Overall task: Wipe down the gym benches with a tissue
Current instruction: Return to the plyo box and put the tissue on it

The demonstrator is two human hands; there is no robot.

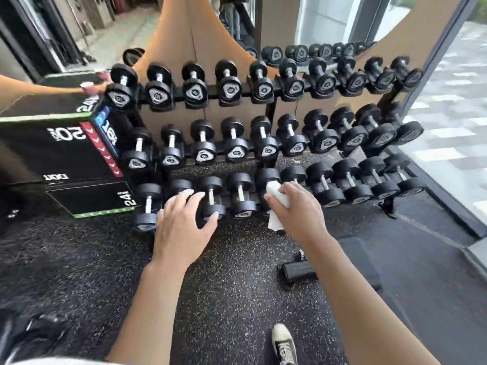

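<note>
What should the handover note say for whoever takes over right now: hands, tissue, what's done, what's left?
Right hand: grips the crumpled white tissue, pressed against a black rubber dumbbell on the bottom tier of the black three-tier dumbbell rack.
Left hand: holds nothing, fingers spread over a neighbouring bottom-tier dumbbell.
Done: cannot tell what has been wiped; no surface shows it.
Left: no gym bench is clearly in view, so the benches still need finding and wiping. A black plyo box with green edging stands left of the rack.
</note>
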